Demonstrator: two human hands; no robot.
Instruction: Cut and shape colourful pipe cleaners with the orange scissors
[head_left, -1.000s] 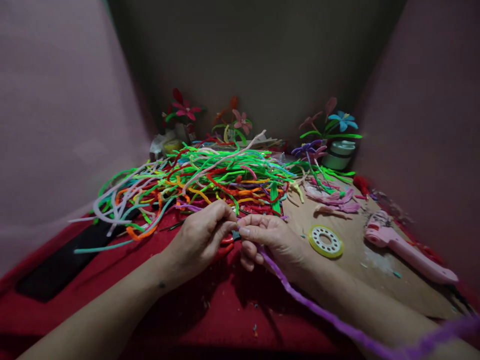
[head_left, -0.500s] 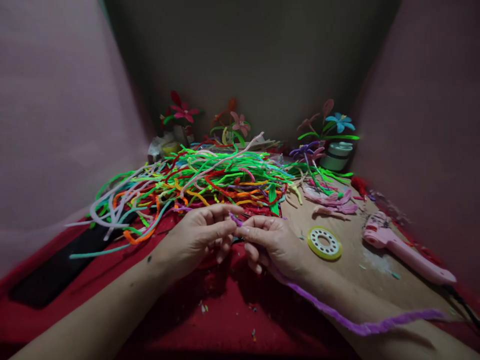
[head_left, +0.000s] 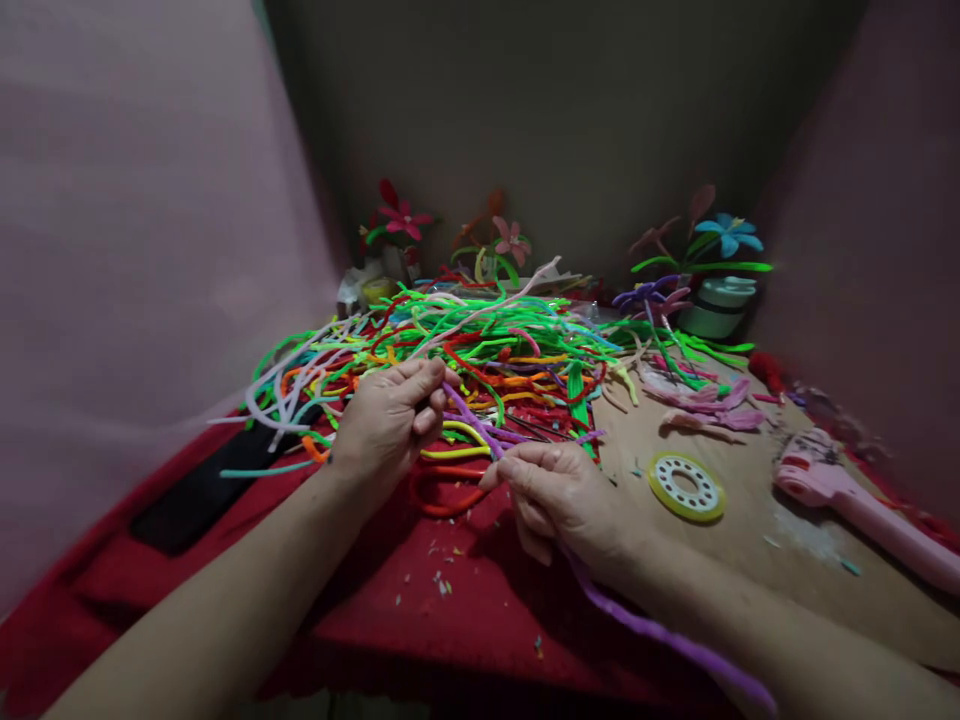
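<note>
My left hand (head_left: 390, 420) pinches one end of a purple pipe cleaner (head_left: 472, 420) between thumb and fingers. My right hand (head_left: 562, 490) is closed round the same pipe cleaner farther along, and the rest of it trails out under my right wrist toward the lower right. A stretch of the purple pipe cleaner shows between the two hands. Behind them lies a big heap of coloured pipe cleaners (head_left: 480, 350). Red-handled scissors (head_left: 442, 495) lie on the red cloth (head_left: 420, 600) between my hands.
A yellow ring-shaped spool (head_left: 686, 487) and a pink glue gun (head_left: 862, 500) lie on the brown board (head_left: 750, 540) at right. Pipe-cleaner flowers (head_left: 510, 240) and a white jar (head_left: 716, 305) stand at the back. A black flat object (head_left: 202, 490) lies at left.
My hands have drawn apart: the left one moved up and left, and a length of the purple pipe cleaner now shows between them. The view has shifted left.
</note>
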